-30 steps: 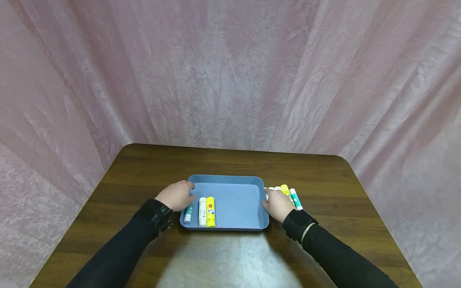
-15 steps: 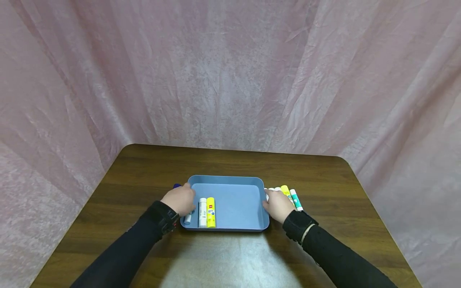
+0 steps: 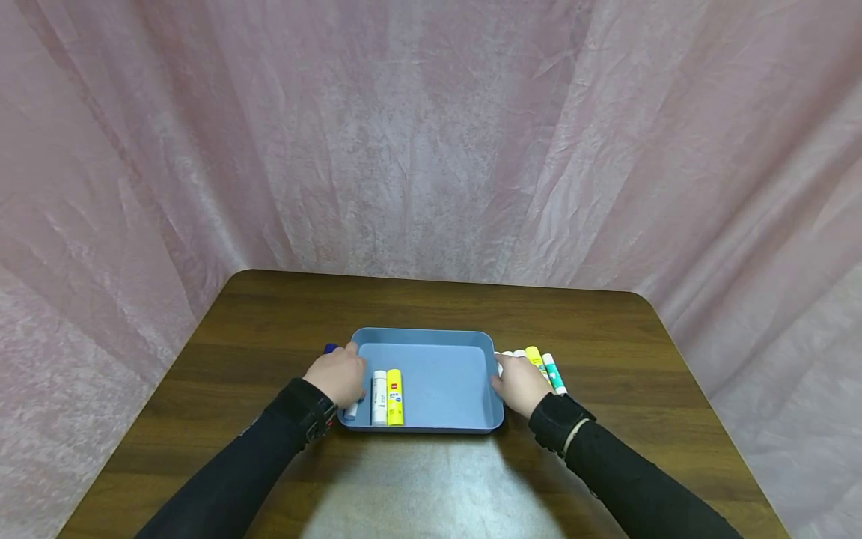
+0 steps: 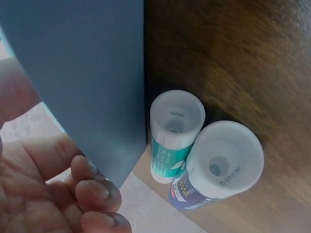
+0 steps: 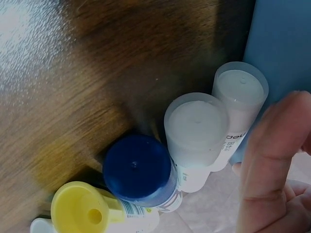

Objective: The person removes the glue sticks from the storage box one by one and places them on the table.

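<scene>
The light-blue tray (image 3: pixel 441 389) lies on the table, with a white glue stick (image 3: pixel 379 399), a yellow glue stick (image 3: pixel 393 397) and a third, mostly covered stick (image 3: pixel 351 412) in its left part. My left hand (image 3: pixel 337 376) grips the tray's left rim, thumb and index inside, other fingers curled at the outer wall in the left wrist view. At the right rim, my right hand (image 3: pixel 520 383) holds the tray; one bent finger (image 5: pixel 272 150) shows against its wall in the right wrist view.
Left of the tray stand out a teal-labelled glue stick (image 4: pixel 177 116) and a purple-labelled one (image 4: pixel 226 158). To its right lie several more, including a blue-capped stick (image 5: pixel 138 167), a yellow stick (image 5: pixel 77 208) and white-capped ones (image 5: pixel 197 128). A pink curtain (image 3: pixel 431 150) hangs behind the table (image 3: pixel 431 292).
My left hand has shifted slightly right onto the tray's left rim, uncovering a dark-blue stick end beside it and covering more of the leftmost stick. My right hand stays put.
</scene>
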A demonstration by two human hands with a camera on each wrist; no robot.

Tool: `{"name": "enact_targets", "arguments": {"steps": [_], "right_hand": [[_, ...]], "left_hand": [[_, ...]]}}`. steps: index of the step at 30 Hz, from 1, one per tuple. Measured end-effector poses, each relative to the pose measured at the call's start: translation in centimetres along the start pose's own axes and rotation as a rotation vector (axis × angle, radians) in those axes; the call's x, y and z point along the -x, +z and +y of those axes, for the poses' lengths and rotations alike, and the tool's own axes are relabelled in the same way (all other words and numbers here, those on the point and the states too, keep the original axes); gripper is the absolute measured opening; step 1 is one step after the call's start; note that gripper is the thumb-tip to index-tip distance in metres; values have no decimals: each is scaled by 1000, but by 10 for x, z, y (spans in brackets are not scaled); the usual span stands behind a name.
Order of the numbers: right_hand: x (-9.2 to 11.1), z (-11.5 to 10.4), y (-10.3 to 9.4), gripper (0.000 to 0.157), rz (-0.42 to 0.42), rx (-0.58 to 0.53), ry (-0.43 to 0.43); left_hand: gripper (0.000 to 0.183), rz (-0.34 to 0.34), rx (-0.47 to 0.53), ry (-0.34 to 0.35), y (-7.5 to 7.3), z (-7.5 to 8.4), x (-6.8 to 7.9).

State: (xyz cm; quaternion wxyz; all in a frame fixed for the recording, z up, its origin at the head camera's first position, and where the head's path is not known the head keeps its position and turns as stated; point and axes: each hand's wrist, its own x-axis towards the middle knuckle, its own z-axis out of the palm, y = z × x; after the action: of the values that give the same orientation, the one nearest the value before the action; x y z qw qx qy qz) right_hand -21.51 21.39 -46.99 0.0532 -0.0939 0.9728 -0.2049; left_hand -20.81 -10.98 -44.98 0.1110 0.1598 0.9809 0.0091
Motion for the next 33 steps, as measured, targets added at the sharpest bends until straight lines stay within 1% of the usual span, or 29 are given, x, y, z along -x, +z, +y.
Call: {"name": "enact_targets", "arguments": {"steps": [5,11,18,23,28,33], "right_hand": [[0,0,0,44,1,-2,-2],[0,-1,2,44,0,0,0],[0,1,2,44,8,8,1],[-2,1,4,43,12,2,1],[-2,1,4,44,10,0,3],[-2,1,4,44,7,1,7]], "left_hand": [[43,3,-3,4,4,-1,-3],[53,-6,19,8,8,-3,-7],[60,1,39,0,8,-2,-5],[59,-17,76,-28,7,-1,-3],[50,-10,77,-16,7,0,-1],[46,-4,93,-5,7,1,-1]]}}
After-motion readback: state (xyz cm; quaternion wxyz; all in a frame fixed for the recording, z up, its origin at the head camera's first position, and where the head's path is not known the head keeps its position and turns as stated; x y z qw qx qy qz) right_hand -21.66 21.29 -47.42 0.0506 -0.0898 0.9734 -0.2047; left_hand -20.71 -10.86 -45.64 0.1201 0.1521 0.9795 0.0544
